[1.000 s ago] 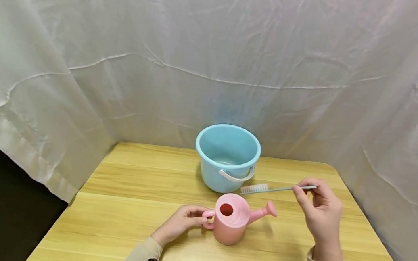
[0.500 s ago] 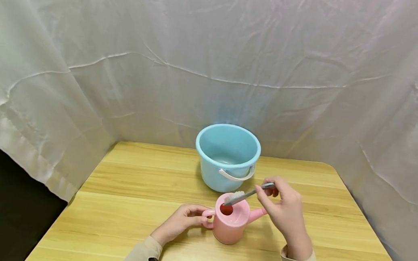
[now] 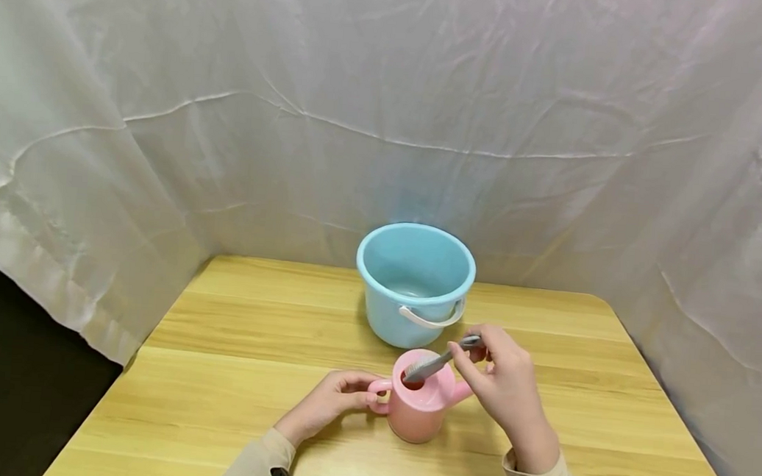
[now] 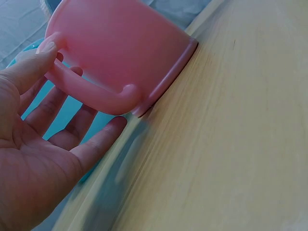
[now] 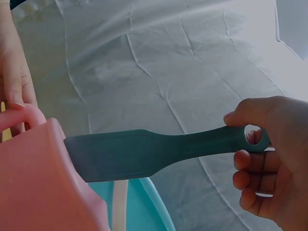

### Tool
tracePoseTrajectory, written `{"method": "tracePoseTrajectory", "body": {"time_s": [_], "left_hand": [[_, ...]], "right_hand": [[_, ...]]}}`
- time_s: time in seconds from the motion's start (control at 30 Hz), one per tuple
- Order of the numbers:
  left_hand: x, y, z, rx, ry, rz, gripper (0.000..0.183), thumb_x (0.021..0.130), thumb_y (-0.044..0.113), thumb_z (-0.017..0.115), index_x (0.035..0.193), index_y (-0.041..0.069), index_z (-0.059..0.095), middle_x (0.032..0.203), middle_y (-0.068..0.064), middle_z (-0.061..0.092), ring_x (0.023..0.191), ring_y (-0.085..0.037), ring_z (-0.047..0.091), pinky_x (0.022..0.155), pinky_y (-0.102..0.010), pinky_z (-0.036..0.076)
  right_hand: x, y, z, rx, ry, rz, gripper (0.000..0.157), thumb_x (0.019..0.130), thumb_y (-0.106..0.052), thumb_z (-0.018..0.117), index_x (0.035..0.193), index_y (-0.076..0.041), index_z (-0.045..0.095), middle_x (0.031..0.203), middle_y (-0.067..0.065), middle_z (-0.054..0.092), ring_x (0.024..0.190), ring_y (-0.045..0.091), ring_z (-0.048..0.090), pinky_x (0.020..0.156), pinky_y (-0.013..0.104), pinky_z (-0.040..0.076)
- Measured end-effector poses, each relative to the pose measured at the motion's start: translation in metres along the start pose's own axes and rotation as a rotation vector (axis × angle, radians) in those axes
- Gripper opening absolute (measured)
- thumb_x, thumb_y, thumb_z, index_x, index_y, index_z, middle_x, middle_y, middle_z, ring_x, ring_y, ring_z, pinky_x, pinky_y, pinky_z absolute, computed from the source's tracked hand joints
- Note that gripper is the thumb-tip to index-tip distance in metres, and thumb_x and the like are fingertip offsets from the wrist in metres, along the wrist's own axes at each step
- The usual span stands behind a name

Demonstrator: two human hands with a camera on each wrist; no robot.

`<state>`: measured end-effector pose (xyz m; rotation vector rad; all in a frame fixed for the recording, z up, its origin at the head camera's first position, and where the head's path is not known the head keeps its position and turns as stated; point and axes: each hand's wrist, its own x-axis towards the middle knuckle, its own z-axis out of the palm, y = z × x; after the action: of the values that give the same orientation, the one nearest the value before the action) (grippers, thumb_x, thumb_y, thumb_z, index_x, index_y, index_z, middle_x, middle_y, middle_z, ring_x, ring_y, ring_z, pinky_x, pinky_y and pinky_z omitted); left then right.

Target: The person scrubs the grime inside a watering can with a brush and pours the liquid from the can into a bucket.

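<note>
A pink watering can [image 3: 416,422] stands upright on the table. My left hand [image 3: 328,405] pinches its looped handle; in the left wrist view the thumb lies on the upper part of that handle [image 4: 94,96]. In my right hand [image 3: 506,383] is a grey-green brush [image 5: 144,154] with pale bristles, pinched near the hole at the handle's end. The brush slants down to the left, its head at the can's round top opening [image 3: 414,383]. The tip of the head is hidden inside the can, and the right hand covers most of the spout.
Behind the can, a light blue bucket [image 3: 402,320] with a white handle [image 3: 431,320] stands on the wooden table [image 3: 248,332]. A pale cloth curtain [image 3: 363,119] hangs around the back and sides.
My right hand has moved left with the brush, from beside the bucket to over the can, and the brush head has dipped into its opening. The left hand and can stay put.
</note>
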<state>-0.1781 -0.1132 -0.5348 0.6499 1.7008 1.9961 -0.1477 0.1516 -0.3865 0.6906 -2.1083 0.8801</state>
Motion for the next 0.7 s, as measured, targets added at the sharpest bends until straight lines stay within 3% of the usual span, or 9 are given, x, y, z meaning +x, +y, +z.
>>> {"method": "tracePoseTrajectory", "body": {"time_s": [0.2,0.37,0.53,0.7], "left_hand": [[-0.001,0.0,0.001,-0.011,-0.007,0.006,0.032,0.096,0.008,0.059,0.127,0.001,0.061,0.124,-0.015,0.067,0.11,-0.049,0.061,0.099,-0.042,0.054],[-0.003,0.001,0.0,-0.012,-0.023,0.005,0.034,0.096,0.01,0.059,0.128,-0.001,0.06,0.126,-0.02,0.064,0.111,-0.05,0.059,0.1,-0.043,0.053],[-0.004,0.001,-0.002,-0.015,-0.018,0.002,0.035,0.096,0.01,0.06,0.128,-0.003,0.059,0.126,-0.024,0.062,0.111,-0.053,0.058,0.1,-0.043,0.053],[-0.004,0.001,-0.005,-0.013,-0.019,0.016,0.034,0.096,0.007,0.058,0.129,-0.003,0.059,0.127,-0.023,0.063,0.111,-0.054,0.057,0.099,-0.042,0.054]], "right_hand": [[-0.003,-0.001,0.008,0.03,-0.018,-0.034,0.018,0.077,-0.005,0.078,0.087,-0.009,0.064,0.077,-0.002,0.06,0.067,0.007,0.052,0.06,0.009,0.044],[-0.003,-0.003,0.015,0.052,0.032,-0.115,0.009,0.086,-0.012,0.071,0.085,-0.008,0.064,0.076,-0.002,0.059,0.068,0.007,0.055,0.061,0.01,0.048],[-0.001,-0.007,0.02,0.077,0.067,-0.158,0.018,0.095,-0.024,0.064,0.088,-0.007,0.065,0.077,-0.001,0.058,0.068,0.005,0.052,0.06,0.01,0.047],[0.001,-0.011,0.026,0.097,0.059,-0.124,0.01,0.09,-0.013,0.069,0.096,-0.004,0.068,0.075,0.001,0.06,0.064,0.006,0.05,0.056,0.01,0.044]]}}
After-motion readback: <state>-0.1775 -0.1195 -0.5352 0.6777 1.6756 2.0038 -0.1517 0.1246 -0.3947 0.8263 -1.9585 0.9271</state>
